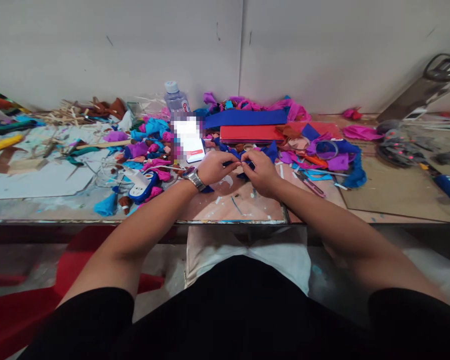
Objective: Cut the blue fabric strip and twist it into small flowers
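My left hand (212, 167), with a metal-band watch (193, 178) on its wrist, and my right hand (260, 171) meet fingertip to fingertip just above the table. Both are closed in a pinch on a small piece of dark blue crepe paper (230, 162), mostly hidden by the fingers. More dark blue paper (270, 151) shows just behind my right hand. A lit phone (192, 140) leans behind my left hand. Beyond the hands lie a stack of red paper (251, 134) and a folded dark blue strip (245, 119).
Crumpled coloured paper scraps (157, 127) spread along the wall, beside a plastic bottle (177, 102). At left are a blue power socket (144, 187) and a white board (41, 180). To the right lie a utility knife (310, 185), a tape roll (327, 149) and a brown board (390, 195).
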A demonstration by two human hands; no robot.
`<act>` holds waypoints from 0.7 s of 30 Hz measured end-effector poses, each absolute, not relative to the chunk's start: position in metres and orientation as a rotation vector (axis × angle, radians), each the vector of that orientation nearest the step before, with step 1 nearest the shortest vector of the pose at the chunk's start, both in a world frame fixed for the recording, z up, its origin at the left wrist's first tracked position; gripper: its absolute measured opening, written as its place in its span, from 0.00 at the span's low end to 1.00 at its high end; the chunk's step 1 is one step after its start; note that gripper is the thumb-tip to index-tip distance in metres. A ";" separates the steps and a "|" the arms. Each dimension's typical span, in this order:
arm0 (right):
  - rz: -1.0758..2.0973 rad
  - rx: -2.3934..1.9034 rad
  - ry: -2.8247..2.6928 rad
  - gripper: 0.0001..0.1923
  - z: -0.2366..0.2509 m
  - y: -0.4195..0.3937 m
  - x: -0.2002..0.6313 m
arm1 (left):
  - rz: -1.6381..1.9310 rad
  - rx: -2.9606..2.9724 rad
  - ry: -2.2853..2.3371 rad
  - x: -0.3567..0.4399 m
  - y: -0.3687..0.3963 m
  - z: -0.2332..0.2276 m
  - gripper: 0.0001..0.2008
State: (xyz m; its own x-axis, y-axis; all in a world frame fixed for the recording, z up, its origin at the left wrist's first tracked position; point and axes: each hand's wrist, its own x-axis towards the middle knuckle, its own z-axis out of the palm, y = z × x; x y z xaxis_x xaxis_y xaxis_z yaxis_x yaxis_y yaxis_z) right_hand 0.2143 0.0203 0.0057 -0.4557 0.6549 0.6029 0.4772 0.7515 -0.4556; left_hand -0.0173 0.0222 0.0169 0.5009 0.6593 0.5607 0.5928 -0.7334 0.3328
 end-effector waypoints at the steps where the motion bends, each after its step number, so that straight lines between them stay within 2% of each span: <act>1: 0.296 -0.853 -2.140 0.06 0.005 0.021 0.214 | 1.051 2.629 1.097 -0.017 0.022 0.016 0.15; 16: 0.300 -0.848 -2.164 0.03 0.002 0.028 0.216 | 1.010 2.464 1.082 -0.016 0.017 0.022 0.16; 21: 0.296 -0.849 -2.172 0.03 0.004 0.026 0.216 | 0.928 2.408 1.057 -0.018 0.018 0.023 0.19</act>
